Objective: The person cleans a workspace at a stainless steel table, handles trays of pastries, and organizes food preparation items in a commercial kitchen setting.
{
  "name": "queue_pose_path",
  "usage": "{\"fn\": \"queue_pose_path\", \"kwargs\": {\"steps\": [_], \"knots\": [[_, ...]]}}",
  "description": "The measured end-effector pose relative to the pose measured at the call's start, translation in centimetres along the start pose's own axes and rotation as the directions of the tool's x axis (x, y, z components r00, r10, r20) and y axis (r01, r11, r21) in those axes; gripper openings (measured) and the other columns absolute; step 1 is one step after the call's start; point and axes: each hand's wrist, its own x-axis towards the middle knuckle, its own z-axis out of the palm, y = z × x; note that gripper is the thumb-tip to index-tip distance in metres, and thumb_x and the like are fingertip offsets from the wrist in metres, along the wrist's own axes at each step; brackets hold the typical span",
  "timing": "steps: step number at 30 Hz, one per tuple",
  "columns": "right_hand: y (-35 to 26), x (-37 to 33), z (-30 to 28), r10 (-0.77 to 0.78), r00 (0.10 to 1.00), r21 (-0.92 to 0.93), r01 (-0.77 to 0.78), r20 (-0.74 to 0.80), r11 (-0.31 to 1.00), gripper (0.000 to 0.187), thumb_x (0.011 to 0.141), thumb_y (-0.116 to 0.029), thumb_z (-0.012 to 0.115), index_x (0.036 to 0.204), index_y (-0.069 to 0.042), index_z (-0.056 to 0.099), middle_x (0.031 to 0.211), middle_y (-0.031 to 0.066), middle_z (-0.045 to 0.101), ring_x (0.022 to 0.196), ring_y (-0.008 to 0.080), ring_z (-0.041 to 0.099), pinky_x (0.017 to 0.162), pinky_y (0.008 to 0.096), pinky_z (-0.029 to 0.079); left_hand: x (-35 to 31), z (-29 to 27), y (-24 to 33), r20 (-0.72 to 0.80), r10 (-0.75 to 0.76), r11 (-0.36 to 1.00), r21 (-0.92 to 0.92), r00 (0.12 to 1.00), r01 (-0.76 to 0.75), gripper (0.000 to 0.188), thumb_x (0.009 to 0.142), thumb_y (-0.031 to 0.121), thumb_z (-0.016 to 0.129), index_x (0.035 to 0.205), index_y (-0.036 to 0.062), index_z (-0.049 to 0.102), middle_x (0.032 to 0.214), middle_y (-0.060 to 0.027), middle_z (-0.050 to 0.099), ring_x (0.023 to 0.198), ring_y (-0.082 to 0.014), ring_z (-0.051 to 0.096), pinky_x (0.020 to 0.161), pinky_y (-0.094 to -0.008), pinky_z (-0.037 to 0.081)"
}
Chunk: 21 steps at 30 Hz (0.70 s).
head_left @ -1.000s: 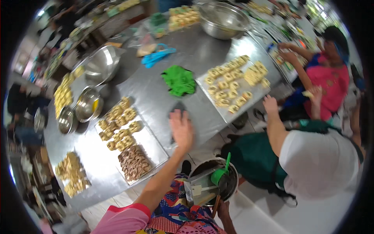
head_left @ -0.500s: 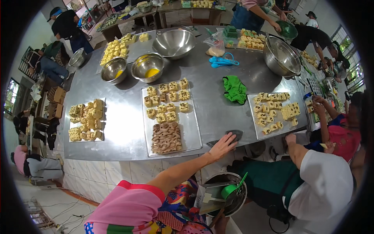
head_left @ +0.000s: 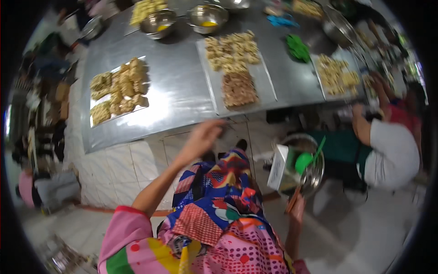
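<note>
My left hand (head_left: 204, 141), blurred by motion, hangs just off the table's front edge with its fingers bent. A dark flat piece (head_left: 223, 131) shows at its fingertips, too smeared to name. Low on the right, my right hand (head_left: 297, 209) closes around a brown wooden handle (head_left: 292, 201) at the rim of a metal bowl (head_left: 320, 171). In that bowl lie a green plastic scoop (head_left: 303, 161), a white box (head_left: 278, 167) and other utensils. Nearest to my left hand on the table is a tray (head_left: 269, 86) of cut yellow cake pieces (head_left: 232, 52) and a brown-topped cake block (head_left: 239, 89).
The metal table (head_left: 173, 91) also bears a left tray of cake pieces (head_left: 119, 89), a right tray of cake pieces (head_left: 335, 73), metal bowls (head_left: 207, 18) and a green cloth (head_left: 298, 48). A person in a white shirt (head_left: 392, 155) stands close on the right.
My left hand has come off the table and moved left and towards me; the dark piece is gone from the tabletop. My right hand has come into view. The whole view has shifted.
</note>
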Motion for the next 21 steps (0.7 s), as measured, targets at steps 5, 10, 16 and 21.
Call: {"fn": "queue_pose_path", "kwargs": {"steps": [5, 10, 16, 21], "knots": [[-2.1, -1.6, 2.8, -0.046, 0.998, 0.11, 0.049, -0.031, 0.993, 0.02, 0.084, -0.018, 0.048, 0.088, 0.001, 0.057, 0.071, 0.0089, 0.056, 0.057, 0.0193, 0.057, 0.048, 0.0297, 0.049, -0.9, -7.6, -6.1, -0.368, 0.133, 0.977, 0.207, 0.92, -0.058, 0.03, 0.089, 0.013, 0.052, 0.118, 0.0053, 0.053, 0.128, -0.0179, 0.041, 0.118, -0.0307, 0.043, 0.097, -0.0363, 0.036], [-5.6, -1.4, 5.3, -0.067, 0.997, 0.152, 0.071, -0.03, 0.986, 0.02, 0.084, -0.015, 0.049, 0.087, 0.003, 0.057, 0.07, 0.0111, 0.057, 0.054, 0.0204, 0.057, 0.045, 0.029, 0.048, 0.0, -8.1, -13.9, -0.192, 0.096, 0.75, 0.659, 0.977, 0.056, 0.05, 0.084, 0.034, 0.056, 0.131, 0.019, 0.044, 0.145, -0.0171, 0.017, 0.132, -0.0435, 0.016, 0.103, -0.0573, 0.017], [-8.9, 2.4, 9.0, -0.152, 0.985, 0.171, 0.136, 0.084, 0.976, 0.017, 0.084, -0.015, 0.051, 0.083, 0.001, 0.057, 0.067, 0.0089, 0.056, 0.05, 0.0183, 0.054, 0.045, 0.0296, 0.049, 0.4, -8.9, -14.4, -0.172, 0.091, 0.762, 0.646, 0.981, 0.043, 0.044, 0.089, 0.032, 0.049, 0.131, 0.0187, 0.043, 0.146, -0.0163, 0.016, 0.133, -0.0427, 0.012, 0.105, -0.0546, 0.016], [-13.0, 6.5, 9.8, -0.169, 0.979, 0.137, 0.153, 0.115, 0.979, 0.017, 0.084, -0.015, 0.051, 0.09, 0.0, 0.048, 0.067, 0.0106, 0.052, 0.049, 0.0205, 0.053, 0.047, 0.0356, 0.052, 3.8, -10.4, -8.1, -0.032, -0.279, 0.633, 0.746, 0.96, 0.209, 0.038, 0.082, 0.035, 0.06, 0.116, 0.0172, 0.058, 0.136, -0.0151, 0.036, 0.132, -0.0408, 0.019, 0.102, -0.0625, 0.011]]}}
